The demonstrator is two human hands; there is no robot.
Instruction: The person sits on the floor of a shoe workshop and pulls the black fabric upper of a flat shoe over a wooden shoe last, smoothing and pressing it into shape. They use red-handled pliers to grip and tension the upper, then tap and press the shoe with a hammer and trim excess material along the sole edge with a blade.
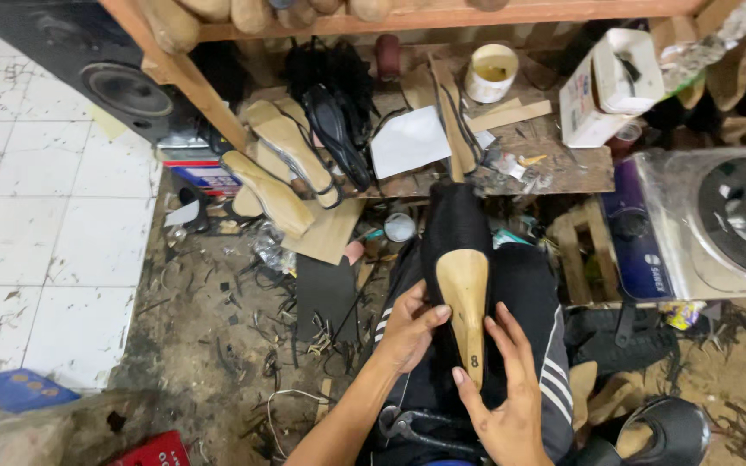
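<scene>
One wooden shoe last point(464, 298), pale tan, wrapped in one piece of black upper material point(451, 229), resting lengthwise on the lap over dark trousers with white side stripes point(550, 375). Left hand point(409, 328) cupped against the last's left edge, fingers curled and thumb pressed on the black material beside the wood. Right hand point(507, 393) laid along the right side, fingers stretched flat and pressed onto the black material, index fingertip just beside the narrow end of the last. Neither hand pinching; both gripping by pressure from either side.

One pair of pliers point(412, 425) lying on the lap below the hands, untouched.

Ahead, one low wooden bench point(563, 160) holding three tan insoles or soles with black straps point(291, 142), one black sandal point(338, 129), one white sheet point(407, 142), one round white pot with yellowish contents point(490, 73) and one open white carton point(602, 86). One small round tin point(400, 227) on the floor below the bench edge. One loudspeaker point(127, 86) standing at upper left on white tiles point(45, 224). One fan under clear plastic point(727, 220) at right. One black shoe point(662, 431) at lower right, near the right knee. Scraps and offcuts too many and too small to count on the dirty floor point(235, 345).
</scene>
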